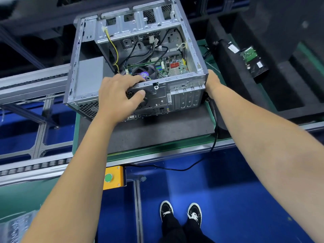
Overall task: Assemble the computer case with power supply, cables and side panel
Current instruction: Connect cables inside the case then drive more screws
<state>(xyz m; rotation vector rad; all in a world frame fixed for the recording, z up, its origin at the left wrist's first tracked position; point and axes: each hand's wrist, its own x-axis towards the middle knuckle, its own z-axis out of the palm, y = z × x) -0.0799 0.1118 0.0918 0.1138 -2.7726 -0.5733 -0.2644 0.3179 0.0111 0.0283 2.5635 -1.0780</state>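
One computer case (136, 55), two hands.

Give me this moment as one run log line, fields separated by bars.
stage: positioning case | computer case: open side up, on grey pad | left hand: grips rear top edge | right hand: holds right corner | side panel: not on

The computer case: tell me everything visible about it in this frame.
The computer case is bare grey sheet metal, its side panel off and the open side facing up. Inside show a green motherboard, a fan, black cables and a yellow cable. It sits tilted on a dark foam pad. The left hand grips its perforated rear edge; the right hand holds the right corner.
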